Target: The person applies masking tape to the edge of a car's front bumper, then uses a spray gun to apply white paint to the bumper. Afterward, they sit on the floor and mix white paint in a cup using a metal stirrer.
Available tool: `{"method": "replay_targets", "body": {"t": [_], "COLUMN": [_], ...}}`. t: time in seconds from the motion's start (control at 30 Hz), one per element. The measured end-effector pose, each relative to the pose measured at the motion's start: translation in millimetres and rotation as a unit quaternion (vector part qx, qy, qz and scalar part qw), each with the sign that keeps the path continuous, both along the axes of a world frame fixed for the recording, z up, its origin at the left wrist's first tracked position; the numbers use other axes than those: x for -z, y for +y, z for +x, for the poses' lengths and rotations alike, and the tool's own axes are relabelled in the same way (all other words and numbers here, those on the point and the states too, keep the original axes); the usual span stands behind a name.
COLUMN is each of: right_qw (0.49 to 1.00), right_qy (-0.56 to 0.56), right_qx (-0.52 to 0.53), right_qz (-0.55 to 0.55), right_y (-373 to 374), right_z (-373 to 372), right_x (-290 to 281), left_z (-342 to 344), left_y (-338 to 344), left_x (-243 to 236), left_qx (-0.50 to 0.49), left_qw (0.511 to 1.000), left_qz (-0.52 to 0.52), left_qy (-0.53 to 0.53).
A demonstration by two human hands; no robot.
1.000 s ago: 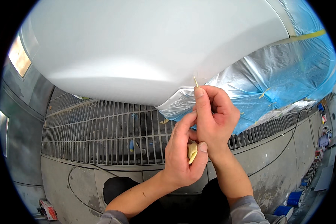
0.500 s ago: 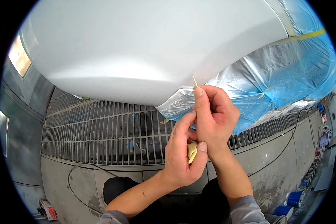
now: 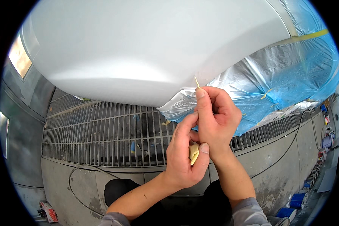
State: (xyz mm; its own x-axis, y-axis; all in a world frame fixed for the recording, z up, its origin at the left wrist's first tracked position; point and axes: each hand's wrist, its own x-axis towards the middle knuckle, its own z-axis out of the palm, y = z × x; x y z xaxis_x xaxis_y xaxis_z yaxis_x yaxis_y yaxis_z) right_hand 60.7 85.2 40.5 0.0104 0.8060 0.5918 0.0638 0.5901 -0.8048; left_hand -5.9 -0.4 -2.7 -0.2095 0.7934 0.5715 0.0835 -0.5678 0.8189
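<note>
Between the thumb and forefinger of my right hand (image 3: 218, 115) is a thin, pale yellow twisted strip (image 3: 197, 83), its tip pointing up at the lower edge of a silver-white car body panel (image 3: 139, 49). Whether the tip touches the paint I cannot tell. My left hand (image 3: 177, 154) is closed round a folded, pale yellow piece of cloth (image 3: 193, 153), pressed between thumb and palm. Its fingers rest against the side of my right hand and wrist. Blue and silver masking film (image 3: 290, 71) covers the area right of the panel.
Under the panel runs a metal floor grating (image 3: 101, 132). A dark hose (image 3: 72, 184) lies on the concrete at left, and a cable (image 3: 292, 141) at right. Blue cans (image 3: 298, 200) stand along the right side. A red and white box (image 3: 49, 211) sits at lower left.
</note>
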Motion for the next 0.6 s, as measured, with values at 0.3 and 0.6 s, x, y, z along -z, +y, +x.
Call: {"method": "replay_targets", "body": {"t": [0.3, 0.6], "right_qw": [1.0, 1.0], "right_qy": [0.005, 0.0], "right_qx": [-0.006, -0.001], "right_qz": [-0.005, -0.003], "right_y": [0.8, 0.7], "right_z": [-0.2, -0.2], "right_x": [0.8, 0.7], "left_z": [0.0, 0.7], "left_y": [0.9, 1.6], "left_x": [-0.5, 1.3], "left_qx": [-0.004, -0.002], "left_qw": [1.0, 1.0], "left_qz": [0.005, 0.008], "left_qy": [0.004, -0.002]}}
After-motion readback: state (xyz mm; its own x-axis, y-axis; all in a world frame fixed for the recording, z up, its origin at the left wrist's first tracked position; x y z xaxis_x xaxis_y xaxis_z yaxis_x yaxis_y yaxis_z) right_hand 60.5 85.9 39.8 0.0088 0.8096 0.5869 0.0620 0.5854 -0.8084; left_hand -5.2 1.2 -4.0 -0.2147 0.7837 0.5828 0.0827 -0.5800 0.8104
